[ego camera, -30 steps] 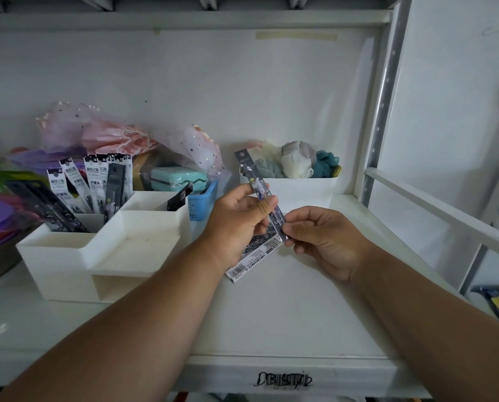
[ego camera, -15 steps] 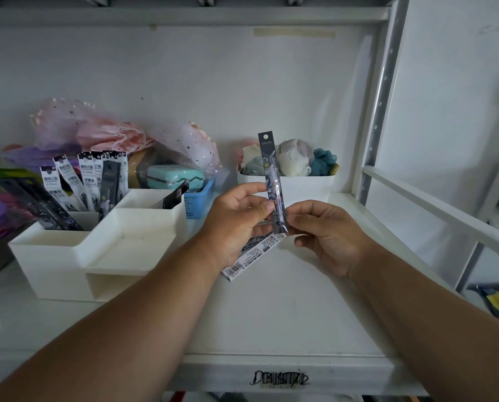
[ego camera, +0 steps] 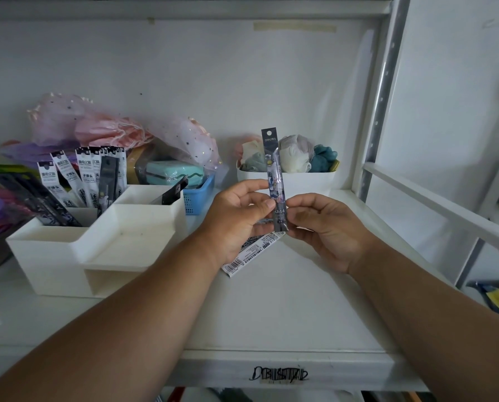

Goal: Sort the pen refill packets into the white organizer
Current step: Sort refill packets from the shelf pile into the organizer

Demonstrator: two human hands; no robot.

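Observation:
A narrow dark refill packet (ego camera: 274, 175) stands upright above the shelf centre. My left hand (ego camera: 236, 219) pinches its middle with thumb and fingers, and my right hand (ego camera: 326, 227) pinches its lower end. More packets with barcodes (ego camera: 251, 250) stick out under my left hand, white backs up. The white organizer (ego camera: 97, 245) sits at the left; its back-left compartment holds several white and black packets (ego camera: 80, 181), one dark packet (ego camera: 172, 194) leans in the back-right compartment, and the front tray looks bare.
A white bin (ego camera: 309, 181) of soft items stands behind my hands. A blue basket (ego camera: 199, 195) with a teal case and pink gauzy bags sits behind the organizer. The shelf's metal upright (ego camera: 384, 111) rises at right.
The dark packet has turned from leaning left to standing upright and risen slightly. Both hands keep their hold on it.

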